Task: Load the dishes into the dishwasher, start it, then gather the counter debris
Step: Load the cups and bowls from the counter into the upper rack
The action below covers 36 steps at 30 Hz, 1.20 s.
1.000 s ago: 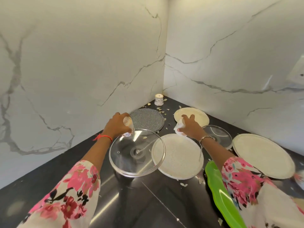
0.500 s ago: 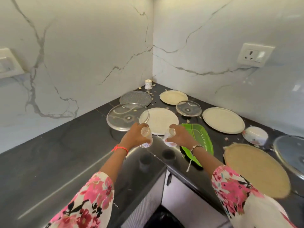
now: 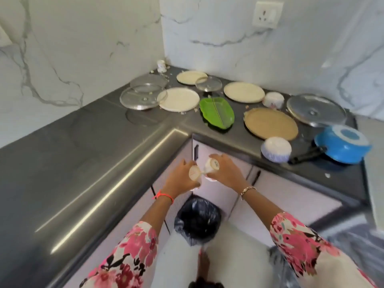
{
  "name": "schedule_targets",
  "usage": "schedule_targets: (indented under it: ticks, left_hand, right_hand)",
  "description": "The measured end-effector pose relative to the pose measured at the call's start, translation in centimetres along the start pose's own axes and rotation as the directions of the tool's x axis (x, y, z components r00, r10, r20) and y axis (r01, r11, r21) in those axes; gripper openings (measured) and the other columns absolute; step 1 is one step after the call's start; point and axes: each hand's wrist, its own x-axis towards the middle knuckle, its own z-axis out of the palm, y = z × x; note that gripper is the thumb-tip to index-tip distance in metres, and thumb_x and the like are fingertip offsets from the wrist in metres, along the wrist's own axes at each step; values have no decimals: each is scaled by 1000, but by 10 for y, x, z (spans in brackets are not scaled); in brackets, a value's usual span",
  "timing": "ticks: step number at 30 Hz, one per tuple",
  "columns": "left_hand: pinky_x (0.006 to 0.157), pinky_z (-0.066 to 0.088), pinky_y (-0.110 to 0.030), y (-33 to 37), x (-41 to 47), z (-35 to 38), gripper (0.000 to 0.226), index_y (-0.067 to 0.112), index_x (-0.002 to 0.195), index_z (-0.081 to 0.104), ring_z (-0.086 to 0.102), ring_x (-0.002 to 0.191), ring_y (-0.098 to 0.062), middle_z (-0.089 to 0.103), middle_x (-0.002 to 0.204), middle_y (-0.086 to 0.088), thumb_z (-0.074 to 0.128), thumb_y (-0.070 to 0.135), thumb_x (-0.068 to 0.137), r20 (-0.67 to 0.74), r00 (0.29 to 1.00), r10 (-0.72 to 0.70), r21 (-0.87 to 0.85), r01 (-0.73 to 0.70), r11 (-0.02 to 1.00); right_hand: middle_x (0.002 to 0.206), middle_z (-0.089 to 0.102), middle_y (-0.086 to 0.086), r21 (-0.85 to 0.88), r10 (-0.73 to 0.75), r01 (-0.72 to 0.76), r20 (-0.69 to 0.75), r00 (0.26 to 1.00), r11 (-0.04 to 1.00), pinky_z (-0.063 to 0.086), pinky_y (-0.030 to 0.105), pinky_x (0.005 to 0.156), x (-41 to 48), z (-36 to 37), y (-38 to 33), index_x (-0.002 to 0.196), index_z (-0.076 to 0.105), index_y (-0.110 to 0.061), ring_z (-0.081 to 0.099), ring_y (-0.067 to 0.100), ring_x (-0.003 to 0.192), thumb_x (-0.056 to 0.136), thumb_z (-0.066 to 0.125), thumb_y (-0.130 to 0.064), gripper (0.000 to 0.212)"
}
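We saw pink-and-black floral sleeves (image 3: 135,252) against a dark grey counter (image 3: 68,163) and white, grey-veined marble walls (image 3: 83,42). A green leaf-shaped tray (image 3: 217,113), blue pan (image 3: 342,146) and black bin bag (image 3: 197,219) stood out.

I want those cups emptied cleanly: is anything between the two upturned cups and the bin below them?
Nothing visible. The left hand and right hand each hold a small cup bottom up, directly above the black-lined bin, whose mouth is open with only air between.
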Motion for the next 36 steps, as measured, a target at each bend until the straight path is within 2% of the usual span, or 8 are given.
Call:
schedule_targets:
  ticks: [5,10,16,22,27,30,33,36]
  left_hand:
    - [84,46,-40,6,-106,66,60,14,120,49,52,99,-34,44,113,-12,74,24,67,95,995,40,31,-43,999]
    - [88,46,-45,27,-195,122,73,15,134,39,45,115,-37,36,132,-16,73,26,70,252,965,73,93,-99,991]
    - [85,46,-43,62,-274,183,71,11,131,40,45,116,-31,41,128,-9,73,23,69,365,921,137,87,-180,980]
    - [84,49,-45,113,-311,239,67,9,129,41,46,114,-30,43,127,-8,73,23,71,449,872,194,100,-265,959]
    - [85,48,-48,175,-320,287,65,8,121,48,48,107,-31,45,121,-9,78,22,65,415,889,192,23,-222,975]
    - [85,47,-42,215,-320,313,62,7,117,49,50,102,-31,46,118,-10,79,19,64,346,926,149,-28,-148,989]
    - [86,45,-40,255,-315,331,62,2,118,49,51,102,-35,44,119,-15,78,12,64,309,940,142,-50,-133,990]
    - [80,39,-32,287,-307,346,60,-1,117,48,49,103,-34,44,119,-18,77,7,66,271,956,113,-38,-107,994]
  right_hand:
    - [121,43,10,-16,150,-150,19,989,989,44,36,89,-136,39,34,131,45,-23,46,29,110,74,72,-30,63]
    - [118,43,10,-58,279,-275,60,959,960,46,37,87,-263,60,64,126,46,-21,47,31,109,74,73,-28,59]
    - [123,45,12,13,409,-411,71,910,912,45,38,92,-379,71,108,126,49,-18,48,32,113,72,74,-21,60]
    - [127,45,13,64,502,-499,-27,865,864,44,38,89,-466,61,164,128,49,-17,44,31,117,73,72,-19,60]
    - [120,45,12,87,533,-529,-26,846,844,46,38,84,-513,35,227,129,48,-19,47,33,109,71,72,-21,63]
    - [125,43,12,127,521,-518,12,854,846,44,38,91,-534,15,271,133,46,-20,44,31,116,71,73,-18,67]
    - [123,43,14,169,519,-511,0,855,843,43,38,92,-547,-11,311,133,47,-21,44,32,115,70,75,-16,69]
    - [126,43,16,175,503,-495,-4,864,851,40,37,95,-552,-36,345,132,49,-18,42,33,118,70,75,-14,67]
